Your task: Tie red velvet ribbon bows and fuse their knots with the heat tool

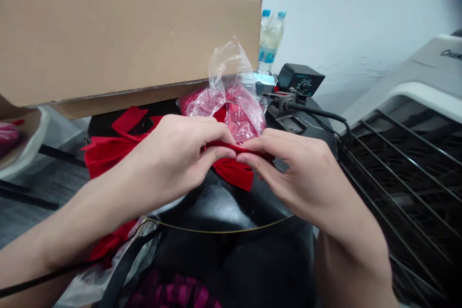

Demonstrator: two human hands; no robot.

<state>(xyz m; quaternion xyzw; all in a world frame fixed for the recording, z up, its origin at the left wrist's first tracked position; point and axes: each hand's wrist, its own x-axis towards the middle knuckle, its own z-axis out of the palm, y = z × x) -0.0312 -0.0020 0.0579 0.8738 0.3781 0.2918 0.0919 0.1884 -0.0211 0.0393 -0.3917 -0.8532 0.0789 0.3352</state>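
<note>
Beside the cardboard box [119, 41], our left hand [169, 163] closes thumb and fingertips on a red velvet ribbon [231, 147], in front of a clear plastic bag [231, 91]. Our right hand [303, 175] pinches the same ribbon, fingertips almost meeting, keeping it taut, below a soldering station [299, 79].

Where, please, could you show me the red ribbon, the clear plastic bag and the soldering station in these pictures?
Red ribbon [233, 175]: head view, on its lower hanging tail.
Clear plastic bag [227, 67]: head view, on its raised top.
Soldering station [301, 84]: head view, on its dial face.
</note>
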